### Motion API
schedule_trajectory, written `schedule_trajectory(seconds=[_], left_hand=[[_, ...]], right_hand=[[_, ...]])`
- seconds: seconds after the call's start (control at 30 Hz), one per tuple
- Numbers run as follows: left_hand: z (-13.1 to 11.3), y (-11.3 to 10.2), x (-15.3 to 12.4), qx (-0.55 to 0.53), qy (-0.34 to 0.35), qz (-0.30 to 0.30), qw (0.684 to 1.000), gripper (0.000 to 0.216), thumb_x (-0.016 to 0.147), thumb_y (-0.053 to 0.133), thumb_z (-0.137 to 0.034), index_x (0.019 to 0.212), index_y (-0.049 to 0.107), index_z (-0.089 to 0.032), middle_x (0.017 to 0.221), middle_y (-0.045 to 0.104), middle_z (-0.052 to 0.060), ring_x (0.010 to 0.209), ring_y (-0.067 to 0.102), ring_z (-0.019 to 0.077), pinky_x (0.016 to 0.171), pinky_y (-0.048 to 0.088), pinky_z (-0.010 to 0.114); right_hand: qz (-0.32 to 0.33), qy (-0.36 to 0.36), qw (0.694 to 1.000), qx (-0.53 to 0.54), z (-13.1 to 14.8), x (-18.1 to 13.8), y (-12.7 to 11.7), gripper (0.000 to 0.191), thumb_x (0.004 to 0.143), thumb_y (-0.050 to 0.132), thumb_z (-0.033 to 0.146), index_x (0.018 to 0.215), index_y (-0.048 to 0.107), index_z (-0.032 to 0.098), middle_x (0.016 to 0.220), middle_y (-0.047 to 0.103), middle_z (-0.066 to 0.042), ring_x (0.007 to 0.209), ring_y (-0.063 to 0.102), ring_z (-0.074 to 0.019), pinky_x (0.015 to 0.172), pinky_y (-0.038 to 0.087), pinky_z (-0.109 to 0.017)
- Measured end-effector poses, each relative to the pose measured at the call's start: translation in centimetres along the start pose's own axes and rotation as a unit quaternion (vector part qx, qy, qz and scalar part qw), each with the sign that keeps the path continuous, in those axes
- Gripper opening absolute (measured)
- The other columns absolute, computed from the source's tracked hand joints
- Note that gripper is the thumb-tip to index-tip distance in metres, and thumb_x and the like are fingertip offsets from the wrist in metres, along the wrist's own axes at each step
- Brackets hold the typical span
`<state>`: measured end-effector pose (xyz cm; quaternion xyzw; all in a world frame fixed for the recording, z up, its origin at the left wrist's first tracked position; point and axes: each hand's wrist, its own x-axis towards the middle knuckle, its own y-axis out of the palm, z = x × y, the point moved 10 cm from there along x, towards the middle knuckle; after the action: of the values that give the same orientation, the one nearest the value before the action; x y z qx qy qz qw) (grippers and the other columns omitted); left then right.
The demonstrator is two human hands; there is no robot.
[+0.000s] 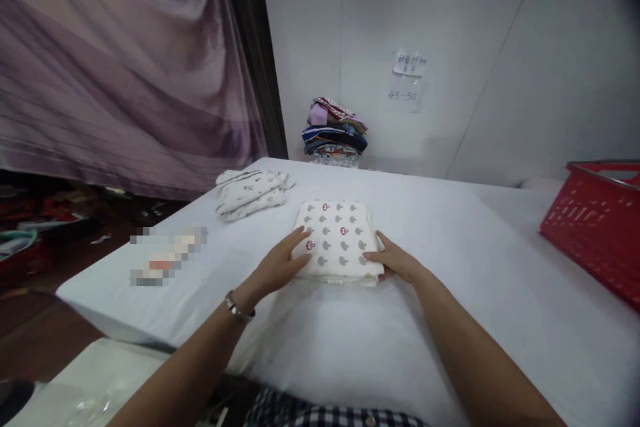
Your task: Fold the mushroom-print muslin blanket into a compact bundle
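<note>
A folded white cloth (pixel 336 235) with grey and red mushroom prints lies on the white-covered table (pixel 465 260) in front of me. At its left edge my left hand (pixel 280 259) grips the cloth, with the thumb on top. My right hand (pixel 396 259) holds the opposite edge, its thumb over the top and its other fingers partly hidden beneath. Several layers show along the near side of the fold. Farther back on the left sits a loosely folded white cloth (pixel 253 193) with small dark prints, apart from both hands.
Behind the table's far edge rises a stack of folded fabrics (pixel 335 130). A red plastic basket (pixel 595 223) stands at the right. A blurred-out item (pixel 167 257) lies near the left edge. A purple curtain (pixel 125 47) hangs at left; paper notes (pixel 407 80) are on the wall.
</note>
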<state>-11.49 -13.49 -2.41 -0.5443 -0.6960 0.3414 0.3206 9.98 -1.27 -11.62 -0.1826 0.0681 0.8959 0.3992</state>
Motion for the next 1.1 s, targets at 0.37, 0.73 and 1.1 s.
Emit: schedule_trajectory(seconds=[0.37,0.73,1.1], left_hand=[[-9.2,7.0,9.8,0.084,0.038,0.026,0.995,0.046,0.084,0.041,-0.05,0.109,0.059,-0.015,0.114,0.061,0.013,0.104,0.057,0.0264,0.086,0.044,0.036],[-7.1,10.1,13.4,0.134,-0.062,0.087,0.985,0.055,0.078,0.039,-0.063,0.096,0.061,-0.016,0.1,0.066,0.014,0.095,0.061,0.0271,0.071,0.045,0.03],[-7.0,12.0,15.1,0.153,-0.082,0.142,0.975,0.042,0.073,0.05,-0.043,0.095,0.066,-0.011,0.097,0.067,0.017,0.09,0.063,0.0253,0.068,0.046,0.026]], right_hand=[[-0.005,0.02,1.0,0.021,-0.8,0.7,-1.0,0.065,0.078,0.063,0.048,0.129,0.04,0.014,0.073,0.065,-0.005,0.055,0.062,-0.0154,0.049,0.056,-0.029],[-0.031,-0.044,0.999,-0.005,0.6,1.3,-1.7,0.04,0.071,0.069,0.044,0.097,0.058,0.015,0.064,0.062,-0.001,0.047,0.053,-0.0095,0.037,0.036,-0.018],[-0.046,-0.057,0.997,-0.027,1.2,1.2,-1.8,0.031,0.074,0.063,0.042,0.091,0.059,0.016,0.06,0.057,0.001,0.049,0.051,-0.0102,0.039,0.035,-0.019]])
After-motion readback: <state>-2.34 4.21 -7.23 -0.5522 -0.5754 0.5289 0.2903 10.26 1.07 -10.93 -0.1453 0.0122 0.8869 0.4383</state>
